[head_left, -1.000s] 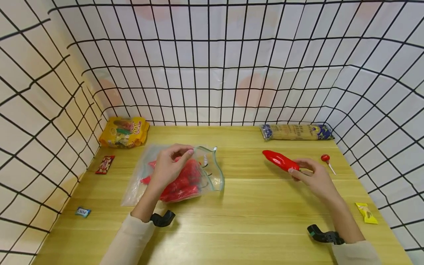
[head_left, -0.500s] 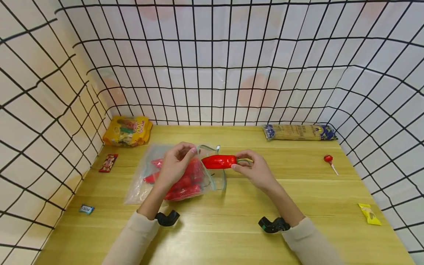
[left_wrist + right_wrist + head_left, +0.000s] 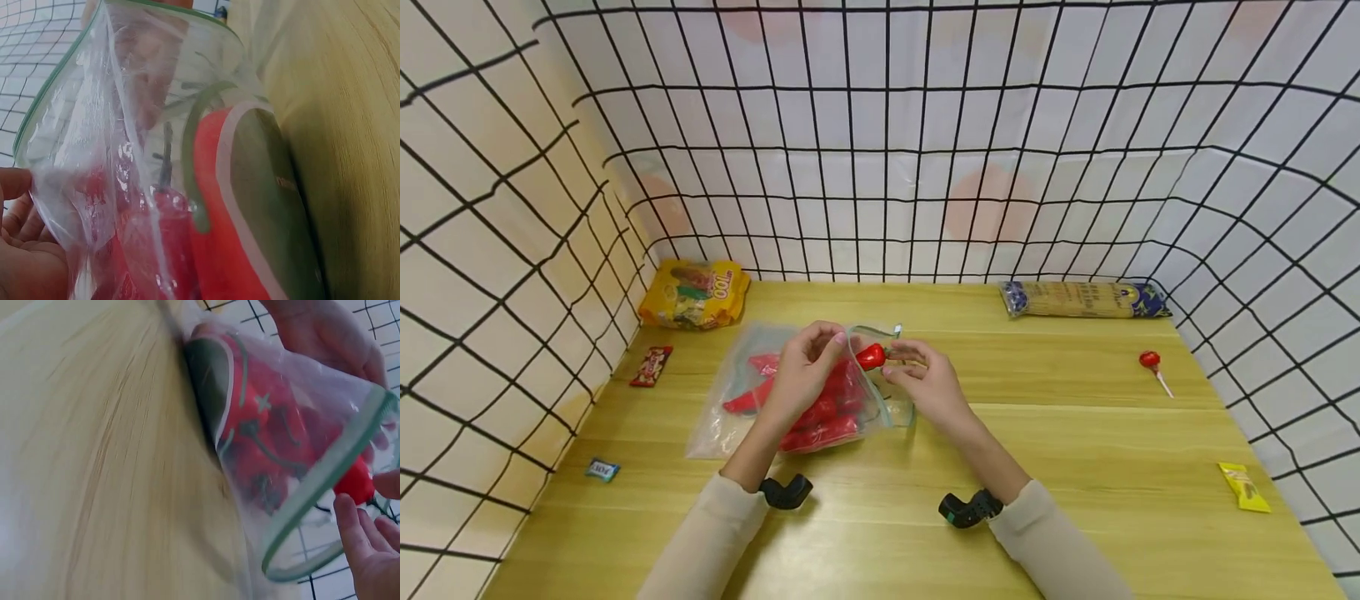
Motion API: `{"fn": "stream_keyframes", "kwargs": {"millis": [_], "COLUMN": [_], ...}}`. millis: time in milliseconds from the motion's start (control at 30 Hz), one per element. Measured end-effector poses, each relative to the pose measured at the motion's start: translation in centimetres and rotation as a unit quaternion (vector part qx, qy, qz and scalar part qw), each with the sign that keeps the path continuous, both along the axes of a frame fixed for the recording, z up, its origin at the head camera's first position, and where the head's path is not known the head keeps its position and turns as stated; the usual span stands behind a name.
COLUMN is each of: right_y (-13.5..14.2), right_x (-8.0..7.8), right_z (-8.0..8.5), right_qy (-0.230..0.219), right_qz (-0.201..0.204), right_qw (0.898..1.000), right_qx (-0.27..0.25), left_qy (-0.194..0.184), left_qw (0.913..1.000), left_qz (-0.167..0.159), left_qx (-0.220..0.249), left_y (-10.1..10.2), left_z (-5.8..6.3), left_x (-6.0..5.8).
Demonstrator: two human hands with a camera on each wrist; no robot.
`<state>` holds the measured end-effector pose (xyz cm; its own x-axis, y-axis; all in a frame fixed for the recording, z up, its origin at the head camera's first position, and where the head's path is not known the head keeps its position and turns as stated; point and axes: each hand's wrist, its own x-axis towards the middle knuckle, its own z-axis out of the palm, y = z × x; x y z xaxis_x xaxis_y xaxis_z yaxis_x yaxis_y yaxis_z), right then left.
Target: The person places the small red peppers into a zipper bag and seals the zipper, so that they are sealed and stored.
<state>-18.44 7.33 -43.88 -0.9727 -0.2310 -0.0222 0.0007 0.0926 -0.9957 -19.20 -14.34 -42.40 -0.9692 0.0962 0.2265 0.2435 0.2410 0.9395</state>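
Observation:
A clear zip bag [image 3: 711, 425] with a watermelon print and green-edged mouth lies on the table, bulging with several red peppers [image 3: 823, 433]. My left hand [image 3: 805, 367] pinches the upper rim of its mouth, holding it apart. One more red pepper [image 3: 871, 357] is in the mouth, tip inward, its stem end showing. My right hand [image 3: 928, 383] is just behind that end, thumb and fingers parted around the green stem. In the right wrist view, a fingertip [image 3: 344, 503] is right at the pepper [image 3: 356, 481]. In the left wrist view, the bag [image 3: 125, 156] stands open toward the right hand.
A yellow snack pack [image 3: 694, 293] and a noodle pack [image 3: 1084, 300] lie along the back mesh. A red candy wrapper [image 3: 651, 367] and blue candy [image 3: 602, 470] are at left; a lollipop [image 3: 1150, 360] and yellow candy [image 3: 1243, 487] are at right.
The right hand has carried the red pepper leftward into the bag's mouth, and its fingers have slipped back to the stem end. The left hand keeps its hold on the rim.

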Motion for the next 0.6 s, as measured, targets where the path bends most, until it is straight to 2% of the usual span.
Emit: {"fn": "stream_keyframes", "kwargs": {"millis": [133,300,467,600], "right_y": [1.4,3.0,3.6,3.3], "right_x": [0.4,1.4,2.4,2.6], "right_z": [0.1,0.6,1.1,0.8], "right_qy": [0.01,0.069,0.13,0.138], "right_qz": [-0.005,-0.009,0.018,0.041], "right_qw": [1.0,0.998,0.991,0.99], "right_qx": [0.003,0.005,0.005,0.001], "left_qy": [-0.015,-0.026,-0.027,-0.025], "left_qw": [0.9999,0.9996,0.9996,0.9997], "left_qz": [0.002,0.0,-0.002,-0.004], "left_qx": [0.006,0.004,0.003,-0.005], "left_y": [0.0,0.1,0.5,0.9], "left_z": [-0.4,-0.3,1.3,2.3], "left_x": [-0.2,-0.1,0.8,1.5]}}
